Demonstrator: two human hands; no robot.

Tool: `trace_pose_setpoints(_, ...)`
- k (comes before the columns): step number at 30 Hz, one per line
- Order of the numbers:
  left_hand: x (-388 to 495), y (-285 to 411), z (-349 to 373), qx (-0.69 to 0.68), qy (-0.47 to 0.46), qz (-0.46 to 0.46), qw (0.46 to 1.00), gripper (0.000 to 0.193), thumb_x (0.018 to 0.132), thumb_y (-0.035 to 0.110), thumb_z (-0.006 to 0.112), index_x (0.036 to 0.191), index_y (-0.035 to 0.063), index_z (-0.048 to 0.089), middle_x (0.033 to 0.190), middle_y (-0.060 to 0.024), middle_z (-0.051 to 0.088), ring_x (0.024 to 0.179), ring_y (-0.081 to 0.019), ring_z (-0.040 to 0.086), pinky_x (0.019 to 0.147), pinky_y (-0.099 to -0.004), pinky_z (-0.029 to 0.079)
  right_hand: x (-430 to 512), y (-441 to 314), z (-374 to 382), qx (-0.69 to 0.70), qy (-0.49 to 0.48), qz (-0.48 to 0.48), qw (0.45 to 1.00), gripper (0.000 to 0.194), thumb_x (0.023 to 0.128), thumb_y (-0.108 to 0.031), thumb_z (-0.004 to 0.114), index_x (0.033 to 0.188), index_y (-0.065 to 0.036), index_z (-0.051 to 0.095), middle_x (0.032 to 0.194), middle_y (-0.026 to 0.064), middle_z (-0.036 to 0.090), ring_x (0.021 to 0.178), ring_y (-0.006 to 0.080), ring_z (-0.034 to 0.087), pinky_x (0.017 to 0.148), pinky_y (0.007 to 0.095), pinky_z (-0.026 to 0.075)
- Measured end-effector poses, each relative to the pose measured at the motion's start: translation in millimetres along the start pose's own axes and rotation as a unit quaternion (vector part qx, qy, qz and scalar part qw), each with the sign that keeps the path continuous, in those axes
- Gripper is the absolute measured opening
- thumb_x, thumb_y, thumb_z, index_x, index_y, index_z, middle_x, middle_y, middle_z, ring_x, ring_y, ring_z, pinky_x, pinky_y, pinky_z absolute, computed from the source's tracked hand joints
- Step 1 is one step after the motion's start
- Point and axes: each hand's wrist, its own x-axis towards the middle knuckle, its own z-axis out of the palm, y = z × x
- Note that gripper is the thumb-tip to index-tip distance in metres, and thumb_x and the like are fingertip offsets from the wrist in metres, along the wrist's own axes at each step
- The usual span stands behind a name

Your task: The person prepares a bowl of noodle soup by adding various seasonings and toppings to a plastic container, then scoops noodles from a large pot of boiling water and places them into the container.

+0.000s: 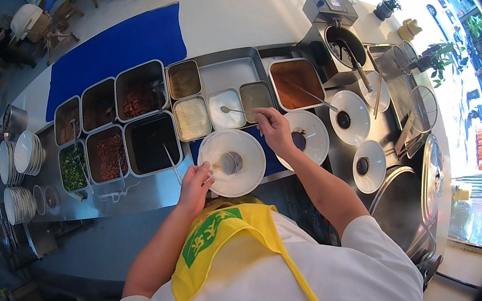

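Note:
My left hand (196, 185) grips the left rim of a wide white bowl (251, 160), which has a little pale matter in its well. In my right hand (273, 127) is a small metal spoon (225, 109), its bowl over a steel container of white granules (220, 123). A container of pale, coarse grains (192, 118) is on the left of it, and one with greyish contents (256, 96) on the right. Beneath my right forearm lies another white bowl (317, 137) with dark sauce in its well.
Steel containers of chopped greens (72, 164), diced meat (106, 152) and dark liquid (151, 140) stand at left, beyond them stacked bowls (28, 155). At right are a container of red-orange powder or sauce (294, 83), more sauced bowls (349, 110), a noodle strainer (422, 109) and a large pot (399, 209).

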Motion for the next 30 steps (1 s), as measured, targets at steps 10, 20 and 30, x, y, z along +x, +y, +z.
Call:
trace_pose_setpoints(10, -11.8, -0.3, -2.8, -0.026, -0.003, 0.013, 1.000, 0.029, 0.097, 0.034, 0.067, 0.097, 0.0118, 0.049, 0.101, -0.0042, 0.056, 0.102, -0.0146, 0.050, 0.102, -0.0381, 0.037, 16.8, 32.4, -1.7, 0.206, 0.064, 0.198, 0.956, 0.021, 0.100, -0.015, 0.060, 0.113, 0.000, 0.068, 0.083, 0.0029, 0.065, 0.070, 0.0106, 0.059, 0.063, 0.0231, 0.049)
trace_pose_setpoints(20, -0.3, -2.7, -3.3, -0.042, 0.004, 0.010, 0.999, 0.022, 0.099, 0.028, 0.064, 0.104, 0.0100, 0.052, 0.113, -0.0065, 0.056, 0.112, -0.0214, 0.053, 0.098, -0.0382, 0.043, -3.3, -34.3, -48.5, 0.292, -0.002, 0.141, 0.946, 0.021, 0.100, -0.013, 0.060, 0.114, 0.000, 0.069, 0.084, 0.0051, 0.067, 0.068, 0.0101, 0.059, 0.062, 0.0237, 0.048)
trace_pose_setpoints(30, -8.2, -7.3, -7.2, -0.050, 0.010, -0.006, 0.999, 0.023, 0.100, 0.030, 0.063, 0.100, 0.0110, 0.050, 0.116, -0.0062, 0.056, 0.113, -0.0215, 0.052, 0.099, -0.0394, 0.042, 37.6, -6.7, 46.7, 0.005, -0.146, 0.046, 0.988, 0.020, 0.101, -0.010, 0.056, 0.115, -0.002, 0.068, 0.086, 0.0036, 0.065, 0.072, 0.0084, 0.058, 0.063, 0.0240, 0.049)
